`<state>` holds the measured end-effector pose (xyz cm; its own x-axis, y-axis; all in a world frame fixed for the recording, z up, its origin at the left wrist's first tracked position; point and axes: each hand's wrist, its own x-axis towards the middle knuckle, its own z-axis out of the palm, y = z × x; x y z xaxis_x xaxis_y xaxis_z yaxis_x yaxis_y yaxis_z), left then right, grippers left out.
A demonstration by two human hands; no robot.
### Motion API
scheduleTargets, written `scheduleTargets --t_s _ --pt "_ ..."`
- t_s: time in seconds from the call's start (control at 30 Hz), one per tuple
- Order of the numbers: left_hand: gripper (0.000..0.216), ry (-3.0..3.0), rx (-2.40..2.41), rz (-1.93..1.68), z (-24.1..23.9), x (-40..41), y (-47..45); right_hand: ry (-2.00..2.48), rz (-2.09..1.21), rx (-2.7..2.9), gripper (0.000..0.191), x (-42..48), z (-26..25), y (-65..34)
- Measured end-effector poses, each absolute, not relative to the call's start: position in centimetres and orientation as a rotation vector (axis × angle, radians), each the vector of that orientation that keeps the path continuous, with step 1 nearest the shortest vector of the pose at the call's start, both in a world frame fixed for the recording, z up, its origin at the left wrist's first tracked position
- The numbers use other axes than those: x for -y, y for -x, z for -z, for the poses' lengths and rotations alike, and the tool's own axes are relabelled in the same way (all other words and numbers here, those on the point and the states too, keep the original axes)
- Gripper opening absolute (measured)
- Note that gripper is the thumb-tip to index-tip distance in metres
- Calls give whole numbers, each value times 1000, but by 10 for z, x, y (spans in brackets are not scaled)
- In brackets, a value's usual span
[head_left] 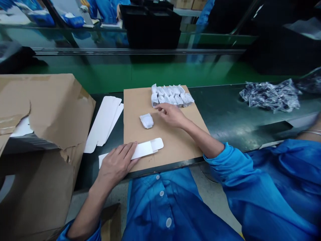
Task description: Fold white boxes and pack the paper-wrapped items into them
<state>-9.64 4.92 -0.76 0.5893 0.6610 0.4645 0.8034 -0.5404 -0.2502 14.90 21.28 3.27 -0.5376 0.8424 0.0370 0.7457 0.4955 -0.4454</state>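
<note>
My left hand [117,164] lies flat on a flattened white carton [146,149] at the near edge of a brown cardboard sheet [175,140], fingers stretched out. My right hand [171,113] hovers over the sheet with fingers loosely spread, its fingertips just below a cluster of several small white wrapped packets [171,95]. Nothing shows in its fingers. One single white packet [146,121] lies apart on the sheet, left of my right hand.
Flat white carton blanks [104,122] lie left of the sheet. A torn cardboard box [42,110] stands at the left. Clear bags of dark parts [271,96] lie at the right. A green conveyor [140,72] runs behind, with black trays [151,25] and another person beyond.
</note>
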Motion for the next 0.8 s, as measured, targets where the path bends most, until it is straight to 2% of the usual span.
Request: scheduleTargets --t_s 0.13,0.23,0.37,0.5,0.6,0.7,0.8 --pt "50 2374 1218 453 4 -38 98 1316 -518 2549 49 -196 -26 -113" --pt "53 2351 1271 506 -1 -26 103 1254 -588 2596 42 -198 -27 -105" --pt "61 2263 1346 582 -3 -17 110 1343 -669 2579 33 -206 -36 -147" --pt "60 2257 1352 614 -1 -23 105 1567 -466 2466 40 -192 -38 -186" --pt "58 2280 1309 604 -1 -32 98 1548 -393 2496 41 -178 -29 -188" --pt "59 2270 1297 588 -4 -34 93 1521 -376 2503 32 -169 -22 -182" --pt "59 2243 1304 577 -8 -32 92 1464 -314 2401 39 -153 -27 -179"
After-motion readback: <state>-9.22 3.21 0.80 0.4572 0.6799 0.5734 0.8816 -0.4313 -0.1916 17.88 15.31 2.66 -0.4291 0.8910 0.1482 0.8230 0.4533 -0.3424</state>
